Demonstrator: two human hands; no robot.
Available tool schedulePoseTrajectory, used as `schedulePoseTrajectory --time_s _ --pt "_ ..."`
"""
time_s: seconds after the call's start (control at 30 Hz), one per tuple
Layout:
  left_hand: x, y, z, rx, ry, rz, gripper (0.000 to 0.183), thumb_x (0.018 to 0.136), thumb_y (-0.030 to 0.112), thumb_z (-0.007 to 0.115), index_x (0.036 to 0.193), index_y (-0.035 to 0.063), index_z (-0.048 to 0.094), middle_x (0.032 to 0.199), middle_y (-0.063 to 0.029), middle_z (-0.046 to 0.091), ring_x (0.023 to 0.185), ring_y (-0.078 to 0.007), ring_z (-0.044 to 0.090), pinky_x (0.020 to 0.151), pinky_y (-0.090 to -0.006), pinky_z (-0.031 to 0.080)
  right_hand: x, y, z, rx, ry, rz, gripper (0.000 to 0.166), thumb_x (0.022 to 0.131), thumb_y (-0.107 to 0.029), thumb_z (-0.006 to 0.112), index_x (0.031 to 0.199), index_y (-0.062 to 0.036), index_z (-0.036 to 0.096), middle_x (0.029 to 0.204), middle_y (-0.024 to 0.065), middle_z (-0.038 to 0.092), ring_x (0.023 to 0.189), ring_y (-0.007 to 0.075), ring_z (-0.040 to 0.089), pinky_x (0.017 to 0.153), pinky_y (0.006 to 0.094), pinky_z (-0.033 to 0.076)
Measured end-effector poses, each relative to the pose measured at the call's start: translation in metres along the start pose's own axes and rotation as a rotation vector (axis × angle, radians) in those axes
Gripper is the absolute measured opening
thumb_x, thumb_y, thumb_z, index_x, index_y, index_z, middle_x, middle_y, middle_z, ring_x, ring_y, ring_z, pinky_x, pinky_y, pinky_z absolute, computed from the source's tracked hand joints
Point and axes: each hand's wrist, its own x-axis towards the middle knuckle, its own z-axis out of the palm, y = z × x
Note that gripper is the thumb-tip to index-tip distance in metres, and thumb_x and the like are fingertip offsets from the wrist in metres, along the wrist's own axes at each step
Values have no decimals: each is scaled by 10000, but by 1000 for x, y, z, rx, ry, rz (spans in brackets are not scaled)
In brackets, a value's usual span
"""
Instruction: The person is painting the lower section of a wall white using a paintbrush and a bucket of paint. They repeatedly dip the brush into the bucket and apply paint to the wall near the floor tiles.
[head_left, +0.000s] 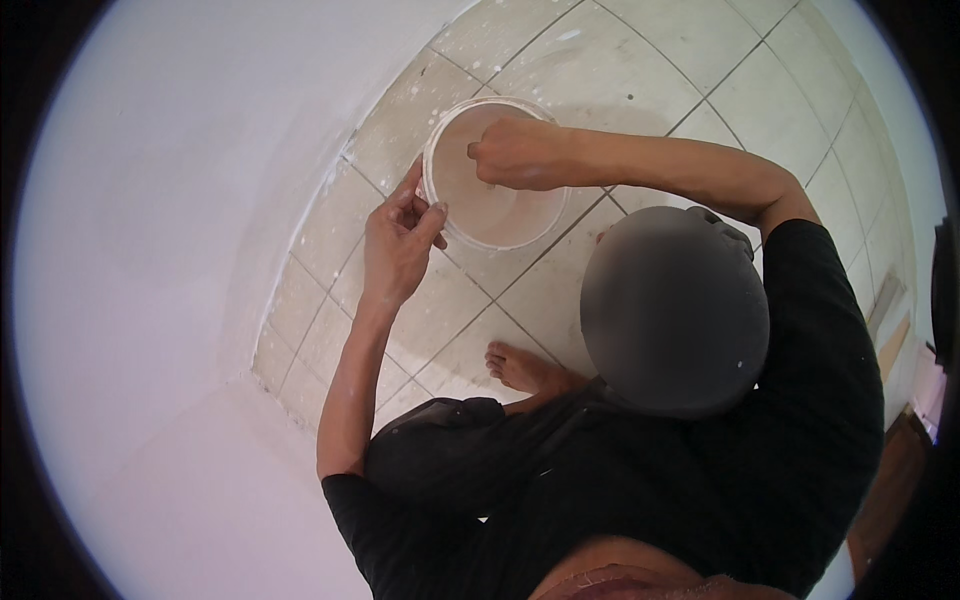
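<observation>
A round white plastic bucket (529, 246) stands on the tiled floor close to the wall, its rim smeared white. Its inside looks pale beige; whether liquid fills it is hard to make out. My left hand (401, 236) grips the bucket's left side, thumb at the rim and fingers along the outer wall. Over the bucket's opening, my right hand (521, 154) is curled into a fist with the knuckles up. Anything within that fist is hidden from this angle.
A pale wall (187, 187) rises along the left. White spatters mark the floor tiles (420, 97) near it. My bare foot (521, 367) rests below the bucket, and my knee (675, 307), blurred and dark, is to its right. Board-like pieces (889, 322) lean at the far right.
</observation>
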Motion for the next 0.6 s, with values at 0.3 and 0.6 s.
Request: schedulePoseTrajectory --time_s 0.3,0.6 --pt "-4 -5 -5 -19 25 0 628 903 115 642 1472 -28 419 743 2 562 628 -113 597 676 -279 476 -17 18 -28 239 -84 340 174 716 -60 639 856 -7 726 785 190 662 760 384 664 701 466 532" --pt "-2 -15 -9 -61 23 13 630 894 111 639 1465 -45 423 752 -50 645 610 -117 604 673 -275 498 -19 5 -35 137 41 526 156 787 -82 623 896 2 698 816 213 663 780 393 665 690 457 533"
